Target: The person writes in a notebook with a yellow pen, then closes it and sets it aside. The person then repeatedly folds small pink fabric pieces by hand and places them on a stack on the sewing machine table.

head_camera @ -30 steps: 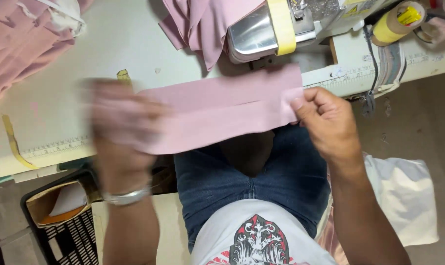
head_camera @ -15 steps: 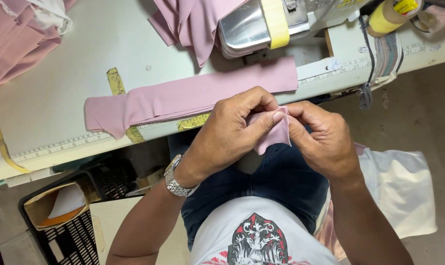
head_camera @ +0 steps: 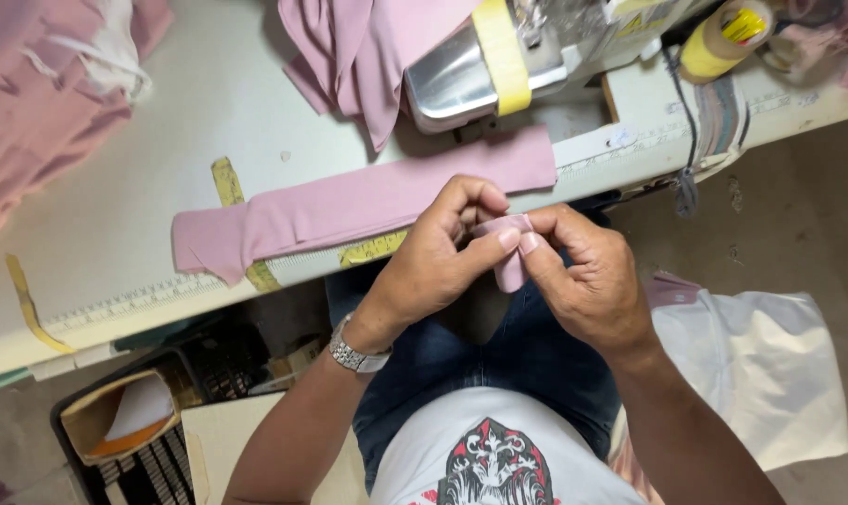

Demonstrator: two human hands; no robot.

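At the far left of the white surface (head_camera: 143, 122), well away from the sewing machine (head_camera: 499, 65), a heap of pink fabric (head_camera: 40, 103) lies bunched, apparently parked as stock out of the working area. Nearer the machine, a long pink strip (head_camera: 349, 201) lies flat along the front edge of the surface, over a yellow measuring tape (head_camera: 227, 182); laid out straight there, it seems kept within easy reach and close to the machine's bed.

Below and in front of the machine, over the person's lap, the left hand (head_camera: 438, 257) is closed in a pinch, thumb and forefinger pressed on a small pink fabric piece (head_camera: 508, 252); a metal watch (head_camera: 354, 355) sits on that wrist. The right hand (head_camera: 587, 281) meets it from the other side, its fingertips also nipped shut on the same piece. Both hands hold the piece close to the body and off the surface, likely because fine fingertip work on so small a scrap is easier there than flat on the surface.

To the right of the machine a roll of yellow tape (head_camera: 723, 37) rests at the surface's far corner, and a white cloth (head_camera: 770, 374) lies on the floor beside the person's leg.
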